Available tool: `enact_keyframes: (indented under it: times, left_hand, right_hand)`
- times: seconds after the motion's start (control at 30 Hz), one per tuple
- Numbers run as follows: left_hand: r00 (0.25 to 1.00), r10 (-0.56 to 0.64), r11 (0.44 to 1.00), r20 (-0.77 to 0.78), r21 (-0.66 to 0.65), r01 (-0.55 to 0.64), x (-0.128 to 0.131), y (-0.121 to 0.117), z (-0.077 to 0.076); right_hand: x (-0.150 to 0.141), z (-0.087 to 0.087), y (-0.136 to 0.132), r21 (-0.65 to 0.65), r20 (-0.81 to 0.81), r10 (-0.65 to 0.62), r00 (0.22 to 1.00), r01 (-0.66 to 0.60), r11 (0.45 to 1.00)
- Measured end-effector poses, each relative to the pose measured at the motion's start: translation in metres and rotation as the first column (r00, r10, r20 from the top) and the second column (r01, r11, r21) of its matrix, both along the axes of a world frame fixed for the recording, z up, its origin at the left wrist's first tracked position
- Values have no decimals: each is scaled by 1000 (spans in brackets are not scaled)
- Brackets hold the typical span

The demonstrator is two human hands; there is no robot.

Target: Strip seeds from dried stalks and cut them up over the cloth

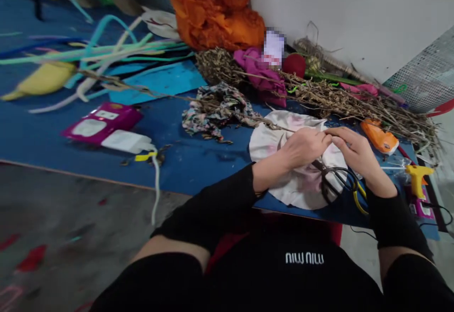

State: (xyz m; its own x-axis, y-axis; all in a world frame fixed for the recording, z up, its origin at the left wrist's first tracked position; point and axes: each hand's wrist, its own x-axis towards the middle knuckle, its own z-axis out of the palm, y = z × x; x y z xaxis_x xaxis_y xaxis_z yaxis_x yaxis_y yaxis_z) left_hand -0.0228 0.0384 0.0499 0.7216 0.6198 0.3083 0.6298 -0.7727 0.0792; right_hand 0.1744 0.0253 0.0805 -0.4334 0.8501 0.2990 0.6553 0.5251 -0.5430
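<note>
My left hand [305, 146] is closed around the end of a long dried stem [149, 88], which stretches away to the left across the table. My right hand [354, 147] has its fingers bent and pressed together against the left fingertips; whatever is between them is hidden. Both hands are over a crumpled white cloth [269, 149] with pale pink blotches. Black-handled scissors [324, 172] lie on that cloth just below the hands. Left of the cloth is a bunched floral fabric [213, 111] with dry plant bits on it.
Dried branches [329, 97] line the back of the blue table [170, 160]. Orange crumpled material [216, 14], a magenta cloth [262, 75] and pipe cleaners [106, 56] lie behind. A purple power strip [102, 123] is left; a yellow glue gun [418, 177] and an orange packet [379, 137] are right.
</note>
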Motion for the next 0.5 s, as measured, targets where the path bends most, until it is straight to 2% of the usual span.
enact_keyframes:
  times: [0.13, 0.37, 0.5]
  left_hand:
    - [1000, -6, 1000, 28, 27, 6, 2, -1, -6]
    - [986, 59, 986, 158, 147, -83, 2, 10, -30]
    - [986, 134, 984, 102, 100, -144, 3, 10, -35]
  right_hand:
    - [1, -24, -7, -44, -156, -74, 985, 68, 997]
    - [1, -46, 0, -58, -298, -147, 943, 135, 989]
    - [-4, -56, 0, -92, -340, -173, 924, 150, 984]
